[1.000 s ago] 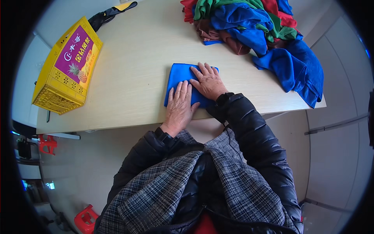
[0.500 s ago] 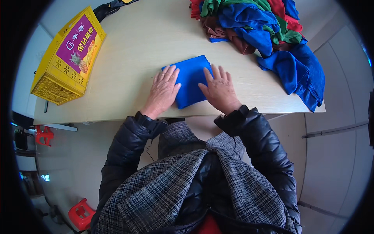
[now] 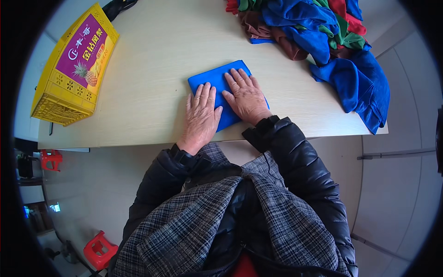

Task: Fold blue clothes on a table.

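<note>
A blue cloth [image 3: 213,76], folded into a flat rectangle, lies near the front edge of the table, slightly tilted. My left hand [image 3: 201,113] rests flat on its near left part, fingers stretched out and pointing away from me. On its right part lies my right hand [image 3: 245,96], palm down with the fingers extended toward the far edge. Neither hand grips the cloth; both only touch its top. The palms hide much of the middle and the near right side of the cloth.
At the far right of the table [image 3: 157,78] is a heap of crumpled blue, green, red and brown cloths [image 3: 300,23], with one blue cloth [image 3: 355,87] trailing to the front edge. A yellow plastic basket [image 3: 64,108] stands at the left. Red stools [image 3: 99,249] are on the floor.
My hands have come inward from the cloth's side edges and now lie flat on top. More of the cloth's far left corner shows.
</note>
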A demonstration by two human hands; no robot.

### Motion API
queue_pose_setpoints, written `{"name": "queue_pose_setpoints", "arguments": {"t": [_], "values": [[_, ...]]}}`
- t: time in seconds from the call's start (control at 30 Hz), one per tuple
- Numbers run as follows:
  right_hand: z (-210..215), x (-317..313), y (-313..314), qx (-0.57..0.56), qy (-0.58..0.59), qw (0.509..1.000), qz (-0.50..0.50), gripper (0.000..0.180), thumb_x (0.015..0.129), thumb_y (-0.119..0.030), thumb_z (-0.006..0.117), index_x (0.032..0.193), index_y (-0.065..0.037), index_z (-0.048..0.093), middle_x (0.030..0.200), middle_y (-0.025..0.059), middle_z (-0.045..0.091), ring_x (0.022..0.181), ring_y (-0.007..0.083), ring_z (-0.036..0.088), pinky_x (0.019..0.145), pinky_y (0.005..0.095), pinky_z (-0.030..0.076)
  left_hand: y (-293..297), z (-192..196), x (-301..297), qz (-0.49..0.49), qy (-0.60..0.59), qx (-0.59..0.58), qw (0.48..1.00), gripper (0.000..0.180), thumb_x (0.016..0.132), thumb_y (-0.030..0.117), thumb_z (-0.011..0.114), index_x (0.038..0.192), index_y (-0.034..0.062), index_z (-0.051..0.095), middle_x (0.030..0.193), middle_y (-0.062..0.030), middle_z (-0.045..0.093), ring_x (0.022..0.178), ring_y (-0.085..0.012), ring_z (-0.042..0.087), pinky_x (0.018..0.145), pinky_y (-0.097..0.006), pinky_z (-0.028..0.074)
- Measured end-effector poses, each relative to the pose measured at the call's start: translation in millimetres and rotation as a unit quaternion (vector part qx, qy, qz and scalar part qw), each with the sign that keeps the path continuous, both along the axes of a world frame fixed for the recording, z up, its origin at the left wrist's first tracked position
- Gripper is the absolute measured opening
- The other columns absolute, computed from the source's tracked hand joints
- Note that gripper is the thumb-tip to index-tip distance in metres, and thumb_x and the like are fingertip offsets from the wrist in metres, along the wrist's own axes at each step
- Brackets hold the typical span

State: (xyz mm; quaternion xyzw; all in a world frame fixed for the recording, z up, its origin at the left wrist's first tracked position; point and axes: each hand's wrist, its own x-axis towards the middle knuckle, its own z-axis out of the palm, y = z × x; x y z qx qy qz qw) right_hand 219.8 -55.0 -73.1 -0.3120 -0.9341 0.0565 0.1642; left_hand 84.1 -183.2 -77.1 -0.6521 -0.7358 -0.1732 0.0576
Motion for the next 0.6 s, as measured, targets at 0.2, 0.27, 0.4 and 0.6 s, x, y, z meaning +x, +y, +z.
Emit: {"name": "queue_pose_setpoints", "arguments": {"t": [0.2, 0.27, 0.4, 0.6], "values": [[-2.2, 24.0, 22.7, -0.049, -0.006, 0.996, -0.072, 0.062, 0.103, -0.045, 0.041, 0.152, -0.008, 0.037, 0.159, 0.0148, 0.034, 0.148, 0.0344, 0.027, 0.121, 0.0480, 0.020, -0.1, -4.3, -0.5, -0.006, -0.005, 0.022, 1.000, 0.059, 0.100, 0.030, 0.053, 0.149, 0.0006, 0.037, 0.157, -0.0160, 0.033, 0.147, -0.0322, 0.028, 0.120, -0.051, 0.022], [-4.4, 32.7, 28.9, -0.056, -0.015, 0.993, -0.103, 0.063, 0.103, -0.045, 0.041, 0.152, -0.007, 0.036, 0.159, 0.0154, 0.034, 0.148, 0.0353, 0.028, 0.121, 0.0492, 0.021, -0.6, -6.7, -1.7, -0.014, -0.004, 0.045, 0.999, 0.060, 0.099, 0.032, 0.056, 0.147, -0.0005, 0.039, 0.156, -0.0172, 0.035, 0.146, -0.0326, 0.030, 0.119, -0.053, 0.023], [8.8, 36.9, 21.5, 0.034, -0.063, 0.988, -0.136, 0.063, 0.103, -0.046, 0.041, 0.152, -0.006, 0.035, 0.158, 0.0161, 0.034, 0.148, 0.0359, 0.028, 0.120, 0.0510, 0.021, -2.1, -5.3, -8.0, -0.029, -0.033, 0.053, 0.998, 0.061, 0.099, 0.033, 0.055, 0.147, -0.0006, 0.039, 0.156, -0.0173, 0.035, 0.146, -0.0333, 0.030, 0.119, -0.053, 0.022], [17.4, -1.5, -22.5, 0.013, -0.012, 1.000, -0.010, 0.061, 0.103, -0.044, 0.040, 0.152, -0.007, 0.036, 0.159, 0.0148, 0.034, 0.149, 0.0347, 0.026, 0.121, 0.0515, 0.018, -8.4, -4.6, -2.1, -0.003, -0.035, 0.071, 0.997, 0.062, 0.098, 0.033, 0.056, 0.148, -0.0004, 0.038, 0.156, -0.0165, 0.034, 0.146, -0.0332, 0.029, 0.119, -0.053, 0.021]]}}
